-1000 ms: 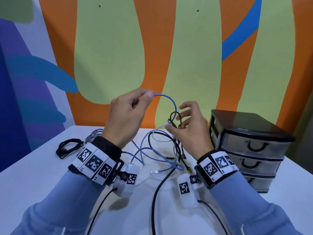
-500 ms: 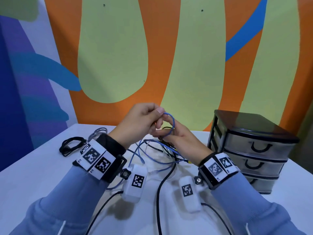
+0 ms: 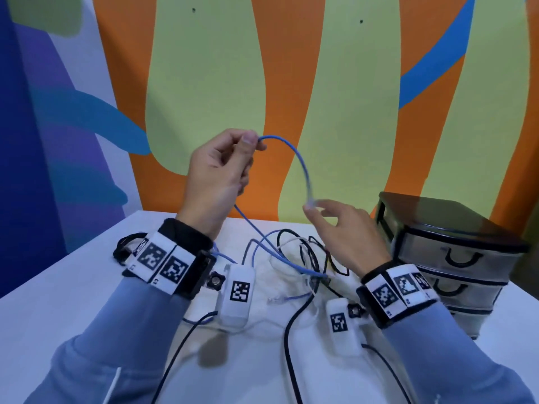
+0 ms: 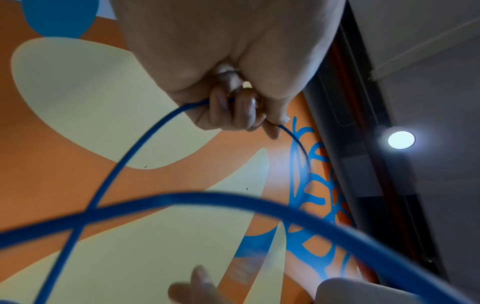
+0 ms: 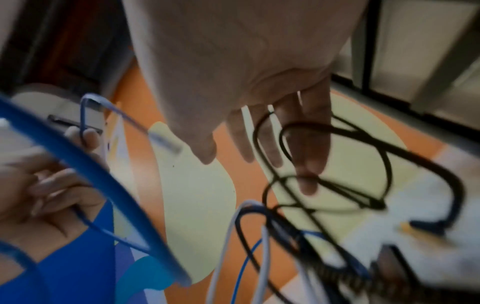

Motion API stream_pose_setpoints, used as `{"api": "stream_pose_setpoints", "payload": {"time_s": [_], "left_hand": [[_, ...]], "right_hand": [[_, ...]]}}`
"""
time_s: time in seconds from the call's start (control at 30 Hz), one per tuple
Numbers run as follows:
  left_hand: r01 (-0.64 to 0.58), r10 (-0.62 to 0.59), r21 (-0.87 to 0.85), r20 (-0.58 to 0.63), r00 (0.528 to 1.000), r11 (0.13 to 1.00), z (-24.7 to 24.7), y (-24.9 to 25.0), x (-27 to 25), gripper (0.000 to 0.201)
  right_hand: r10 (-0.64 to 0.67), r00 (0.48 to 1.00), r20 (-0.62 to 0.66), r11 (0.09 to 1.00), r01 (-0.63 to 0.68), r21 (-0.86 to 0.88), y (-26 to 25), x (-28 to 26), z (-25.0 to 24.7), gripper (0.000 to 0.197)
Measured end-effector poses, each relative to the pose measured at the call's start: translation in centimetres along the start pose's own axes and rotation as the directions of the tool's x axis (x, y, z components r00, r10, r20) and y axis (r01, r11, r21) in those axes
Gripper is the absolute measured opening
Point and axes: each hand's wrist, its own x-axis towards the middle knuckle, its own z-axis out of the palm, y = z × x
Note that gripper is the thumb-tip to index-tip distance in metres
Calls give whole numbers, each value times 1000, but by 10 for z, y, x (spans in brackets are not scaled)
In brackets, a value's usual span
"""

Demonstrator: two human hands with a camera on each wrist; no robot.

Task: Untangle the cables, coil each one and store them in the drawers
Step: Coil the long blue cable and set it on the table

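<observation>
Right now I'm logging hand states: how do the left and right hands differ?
The left hand is raised and curled, pinching the blue cable; the right hand sits lower with fingers spread and relaxed. The left grips firmly, while the right only nears the cable's clear plug end. Both wear tagged wristbands.
</observation>
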Motion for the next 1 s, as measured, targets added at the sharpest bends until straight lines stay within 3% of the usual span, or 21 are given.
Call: {"api": "stream_pose_setpoints", "payload": {"time_s": [0.1,0.17,0.23,0.3,0.37,0.4,0.43,0.5,0.6,0.67,0.73,0.87,0.93,1.0], "left_hand": [[-38,38,3,12,999,999,1,4,1,26],[-55,54,43,23,998,998,3,6,0,26],[-57,49,102,83,995,993,3,4,-1,23],[-54,25,137,202,979,989,4,0,-3,20],[-56,-15,198,340,940,979,5,-3,-6,16],[-57,-45,239,399,916,969,8,-4,-8,14],[-57,-74,274,447,891,960,10,-5,-11,13],[-67,-100,311,492,865,948,18,-11,-17,11],[-103,-74,344,463,883,933,23,-16,-19,20],[-8,-102,255,415,904,967,19,-15,-15,26],[77,-155,218,365,918,973,9,-11,-8,29],[149,-205,208,287,936,967,-6,-15,-2,15],[180,-215,165,228,950,970,-6,-20,-3,22],[141,-173,159,206,963,977,0,-20,-6,23]], "right_hand": [[22,1000,1,976,-21,-217,-2,1,-5,64],[6,989,-149,971,-42,-237,-3,1,-9,60],[-22,949,-315,994,-12,-106,-5,1,-13,58],[25,934,-356,955,83,284,-9,2,-15,54],[55,987,-151,681,74,729,-21,0,-18,51],[2,1000,2,517,-3,856,-27,-1,-20,52],[-76,988,137,419,-93,903,-31,-4,-22,56],[-202,940,274,438,-164,884,-37,-9,-23,63],[-218,929,299,579,-124,806,-42,-13,-20,41],[-215,928,306,615,-115,780,-40,-13,-21,46],[-184,945,269,528,-136,839,-34,-9,-25,47],[-186,952,243,39,-241,970,-22,-5,-42,47],[-241,929,280,-8,-291,957,-20,-5,-45,43],[-290,889,355,83,-346,935,-24,-8,-45,36]]}}
